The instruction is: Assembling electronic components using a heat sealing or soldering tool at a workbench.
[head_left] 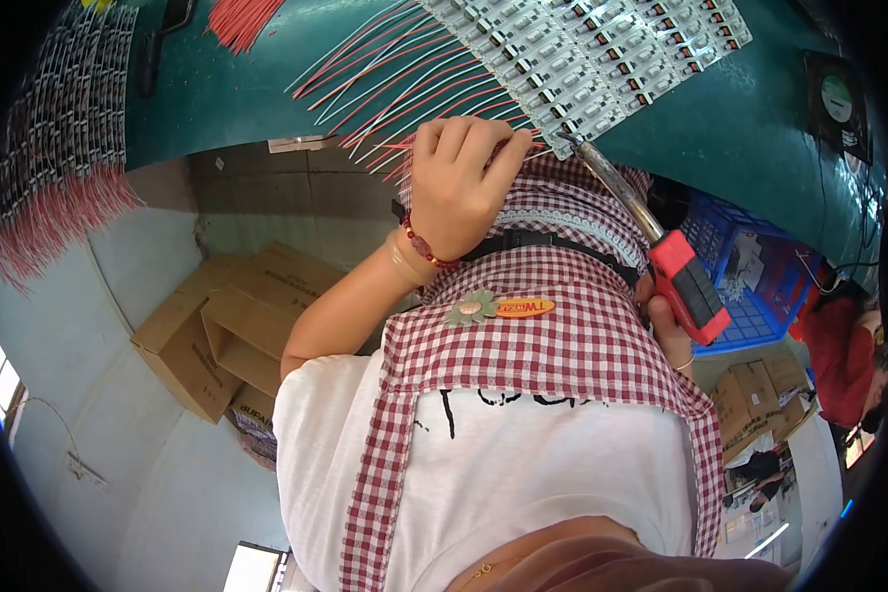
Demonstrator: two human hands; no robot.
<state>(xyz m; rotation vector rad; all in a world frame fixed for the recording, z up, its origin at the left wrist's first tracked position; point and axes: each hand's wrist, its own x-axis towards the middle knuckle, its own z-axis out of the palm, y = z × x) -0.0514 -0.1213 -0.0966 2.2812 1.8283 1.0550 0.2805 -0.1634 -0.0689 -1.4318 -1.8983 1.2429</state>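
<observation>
A panel of small white circuit boards [602, 69] lies on the green tabletop, with rows of red and white wires [395, 89] sticking out from its left edge. At the panel's near corner my left hand [459, 183] is closed, fingertips pinching what looks like a red wire [536, 136]. My right hand [669, 331] is wrapped round the red and black handle of a soldering iron [689, 286]. The iron's metal tip reaches that same corner of the panel, close to my left fingertips. Whether the tip touches the board is too small to tell.
A loose bundle of red wires [242, 22] lies at the far left, beside stacked boards with red wires [59, 138]. At the right are a black device with a green disc [837, 101] and a blue crate [725, 257]. Cardboard boxes [237, 316] stand below; another person [839, 355] is at far right.
</observation>
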